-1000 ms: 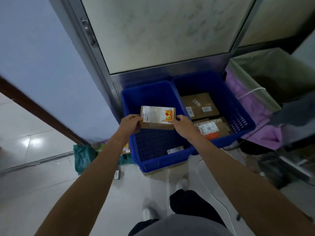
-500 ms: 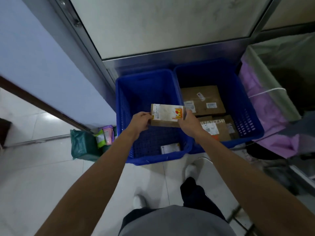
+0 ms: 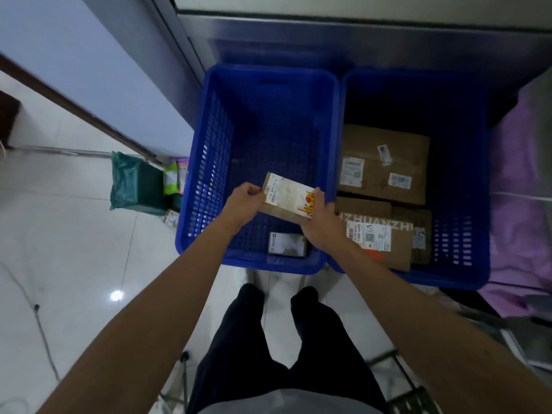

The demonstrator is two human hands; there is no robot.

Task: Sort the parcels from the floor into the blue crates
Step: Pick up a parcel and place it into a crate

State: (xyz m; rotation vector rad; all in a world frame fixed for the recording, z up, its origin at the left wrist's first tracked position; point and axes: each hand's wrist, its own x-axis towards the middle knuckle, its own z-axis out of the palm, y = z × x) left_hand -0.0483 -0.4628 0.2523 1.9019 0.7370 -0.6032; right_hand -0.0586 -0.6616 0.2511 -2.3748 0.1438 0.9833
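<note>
Head view, nearest first: my legs stand on the pale floor at six o'clock, both forearms reaching up toward twelve. My left hand pinches the left end of a small parcel, and my right hand clamps its right end, fingers wrapped over the edge. The parcel hangs tilted above the left crate, over its near half, not yet released. I judge it light and fairly stiff, a flat cardboard packet with a slick label, so holding it by the short ends suits it. Below it, a smaller packet lies on the crate bottom. At two o'clock the right crate holds several brown boxes. At nine o'clock a green bag waits on the floor beside the left crate.
</note>
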